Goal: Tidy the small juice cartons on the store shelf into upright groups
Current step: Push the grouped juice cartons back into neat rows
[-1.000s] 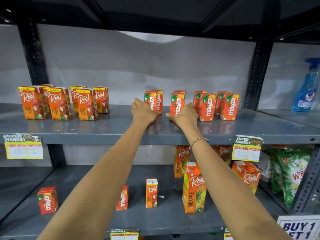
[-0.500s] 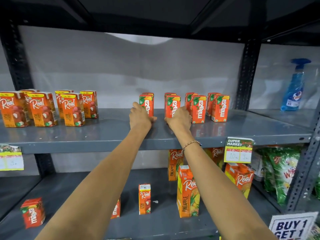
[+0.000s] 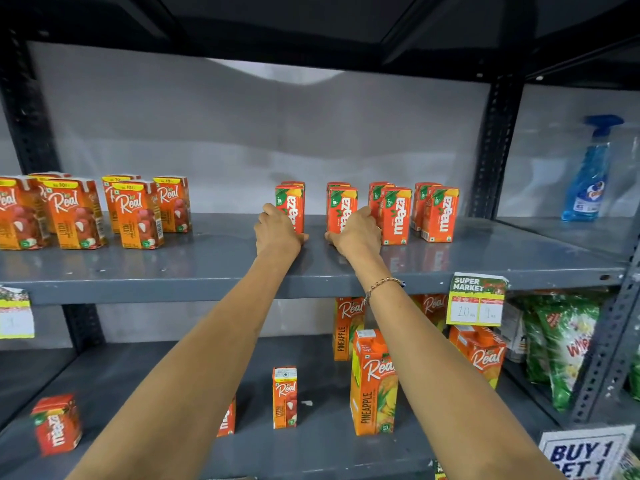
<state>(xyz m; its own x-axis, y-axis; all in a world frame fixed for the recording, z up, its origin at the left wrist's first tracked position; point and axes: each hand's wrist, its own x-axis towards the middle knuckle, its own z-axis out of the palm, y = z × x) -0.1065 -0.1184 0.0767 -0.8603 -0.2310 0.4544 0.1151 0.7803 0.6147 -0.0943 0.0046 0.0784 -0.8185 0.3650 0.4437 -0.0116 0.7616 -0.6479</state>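
On the grey upper shelf (image 3: 207, 265) stand several small red Maaza cartons in upright pairs. My left hand (image 3: 277, 232) grips the leftmost Maaza pair (image 3: 292, 202) from its left side. My right hand (image 3: 358, 233) grips the second Maaza pair (image 3: 341, 206) from its right side. Two more Maaza pairs (image 3: 396, 214) (image 3: 440, 213) stand upright to the right. At the shelf's left, several orange Real litchi cartons (image 3: 136, 213) stand upright in a loose group.
The lower shelf holds stray small cartons: a Maaza carton (image 3: 57, 424), a Real litchi carton (image 3: 284, 396), and one partly hidden behind my left arm. Large Real pineapple cartons (image 3: 372, 386), green detergent bags (image 3: 564, 344), a blue spray bottle (image 3: 588, 174) and a price tag (image 3: 476, 299) sit to the right.
The two leftmost Maaza pairs now stand squared, one carton straight behind the other. Both hands stay on them. The view has shifted, so everything sits further left.
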